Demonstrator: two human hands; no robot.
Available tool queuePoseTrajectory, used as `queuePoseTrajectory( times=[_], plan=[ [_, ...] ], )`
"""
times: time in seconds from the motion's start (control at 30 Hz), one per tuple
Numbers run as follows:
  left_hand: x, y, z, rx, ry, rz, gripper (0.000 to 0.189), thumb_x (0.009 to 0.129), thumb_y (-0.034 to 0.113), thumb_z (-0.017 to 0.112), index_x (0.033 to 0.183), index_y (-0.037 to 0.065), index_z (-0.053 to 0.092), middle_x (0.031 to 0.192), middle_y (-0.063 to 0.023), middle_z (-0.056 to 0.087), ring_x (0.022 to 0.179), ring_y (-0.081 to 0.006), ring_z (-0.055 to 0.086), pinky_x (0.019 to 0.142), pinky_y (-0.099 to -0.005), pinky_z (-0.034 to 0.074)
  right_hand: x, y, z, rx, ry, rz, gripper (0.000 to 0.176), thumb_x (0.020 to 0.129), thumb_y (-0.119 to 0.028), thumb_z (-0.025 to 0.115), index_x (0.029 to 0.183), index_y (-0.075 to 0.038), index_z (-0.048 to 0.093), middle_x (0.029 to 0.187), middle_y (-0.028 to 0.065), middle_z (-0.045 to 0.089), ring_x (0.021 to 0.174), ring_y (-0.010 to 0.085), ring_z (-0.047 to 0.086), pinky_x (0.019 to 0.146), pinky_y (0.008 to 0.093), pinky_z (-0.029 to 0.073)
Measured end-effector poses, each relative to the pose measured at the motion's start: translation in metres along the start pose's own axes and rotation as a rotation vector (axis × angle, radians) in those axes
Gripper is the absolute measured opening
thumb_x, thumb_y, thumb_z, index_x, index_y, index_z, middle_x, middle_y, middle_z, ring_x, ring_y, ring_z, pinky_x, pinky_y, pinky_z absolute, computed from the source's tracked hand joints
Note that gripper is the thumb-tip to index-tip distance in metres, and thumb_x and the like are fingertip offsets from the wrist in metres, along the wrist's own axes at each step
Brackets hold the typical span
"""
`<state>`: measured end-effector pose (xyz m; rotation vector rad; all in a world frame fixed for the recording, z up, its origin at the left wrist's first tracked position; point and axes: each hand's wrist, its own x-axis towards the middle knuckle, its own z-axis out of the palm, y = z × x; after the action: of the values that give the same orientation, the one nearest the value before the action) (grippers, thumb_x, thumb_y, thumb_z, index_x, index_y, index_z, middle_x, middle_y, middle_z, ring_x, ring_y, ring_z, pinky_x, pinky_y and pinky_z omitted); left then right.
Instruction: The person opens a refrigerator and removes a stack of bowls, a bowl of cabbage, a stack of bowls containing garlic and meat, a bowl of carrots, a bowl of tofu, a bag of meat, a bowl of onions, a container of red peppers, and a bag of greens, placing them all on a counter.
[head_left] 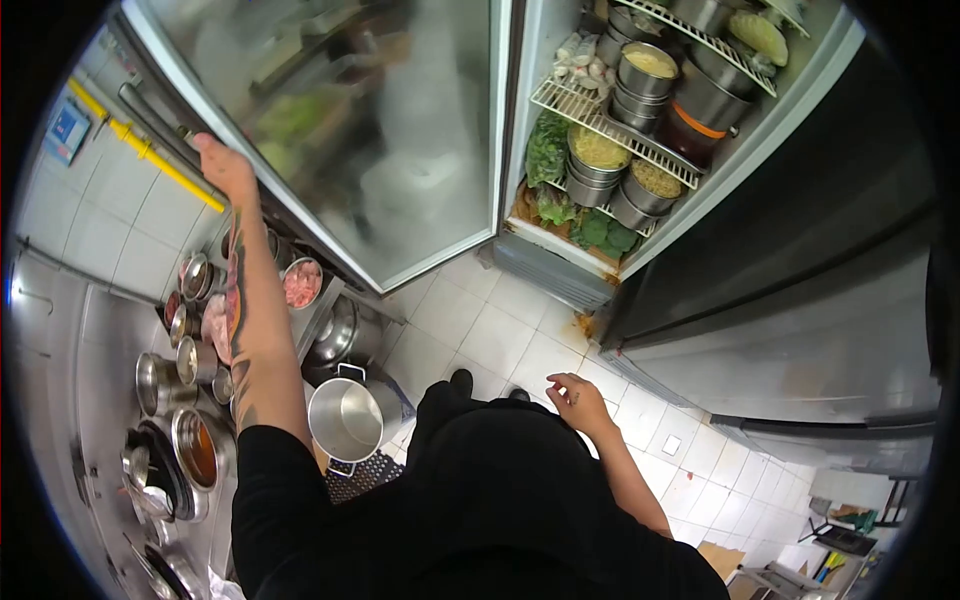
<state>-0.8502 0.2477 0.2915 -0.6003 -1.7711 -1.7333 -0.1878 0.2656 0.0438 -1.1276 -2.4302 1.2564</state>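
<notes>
At the upper left my left hand [226,170] is closed around the handle [155,130] of a glass refrigerator door [370,130], which stands swung open. My right hand [580,400] hangs low over the floor, its fingers apart and nothing in it. Inside the open refrigerator, wire shelves [610,130] hold several metal containers, among them one of shredded yellow food [600,148] and one of pale grains [656,180]. Leafy greens [548,150] and broccoli [605,232] sit at the lower left and bottom.
A steel counter on the left holds a container of raw meat [302,283], a pan of orange sauce [196,450] and several other pots. An empty large pot [346,420] stands below the counter's edge. Dark refrigerator doors [780,300] are at the right, above the tiled floor [470,315].
</notes>
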Motion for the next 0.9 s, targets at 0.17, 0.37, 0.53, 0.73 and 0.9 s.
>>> queuePoseTrajectory(
  times=[0.17,0.37,0.53,0.73,0.9],
  plan=[
    [-0.003,0.005,-0.004,-0.017,-0.030,-0.056,0.081,0.108,0.059,0.024,0.100,-0.008,0.069,0.085,-0.0167,0.073,0.079,-0.0302,0.067,0.076,-0.0401,0.053,-0.001,0.010,-0.008,-0.061,0.059,0.053,0.023,0.092,-0.022,0.069,0.111,-0.009,0.071,0.096,0.0098,0.074,0.079,0.0300,0.071,0.072,0.0403,0.056],
    [0.000,-0.021,-0.016,-0.090,-0.087,-0.074,0.075,0.109,0.055,0.027,0.115,-0.009,0.064,0.108,-0.0206,0.069,0.099,-0.0309,0.062,0.094,-0.0398,0.047,0.002,0.013,-0.021,-0.054,0.096,0.034,0.022,0.092,-0.020,0.069,0.110,-0.008,0.071,0.096,0.0094,0.074,0.077,0.0302,0.071,0.071,0.0407,0.056],
    [-0.006,-0.018,-0.021,-0.070,-0.030,0.044,0.070,0.110,0.052,0.033,0.129,-0.011,0.057,0.129,-0.0235,0.060,0.116,-0.0309,0.056,0.106,-0.0378,0.039,0.002,0.015,-0.035,-0.060,0.121,0.029,0.023,0.091,-0.019,0.070,0.111,-0.008,0.071,0.095,0.0099,0.074,0.076,0.0301,0.070,0.070,0.0402,0.055],
    [-0.003,0.005,-0.033,-0.176,0.027,0.082,0.062,0.105,0.042,0.055,0.140,-0.009,0.044,0.126,-0.0167,0.061,0.116,-0.0240,0.057,0.102,-0.0358,0.042,-0.004,0.016,-0.042,-0.030,0.133,0.060,0.024,0.092,-0.019,0.069,0.114,-0.007,0.071,0.104,0.0113,0.072,0.076,0.0279,0.071,0.070,0.0392,0.055],
    [-0.004,0.039,-0.045,-0.345,0.005,0.001,0.071,0.100,0.030,0.068,0.147,-0.007,0.030,0.124,-0.0139,0.059,0.112,-0.0181,0.058,0.095,-0.0292,0.047,-0.008,0.021,-0.044,-0.014,0.170,0.035,0.024,0.093,-0.018,0.069,0.114,-0.006,0.071,0.107,0.0127,0.071,0.075,0.0275,0.071,0.071,0.0395,0.055]
  ],
)
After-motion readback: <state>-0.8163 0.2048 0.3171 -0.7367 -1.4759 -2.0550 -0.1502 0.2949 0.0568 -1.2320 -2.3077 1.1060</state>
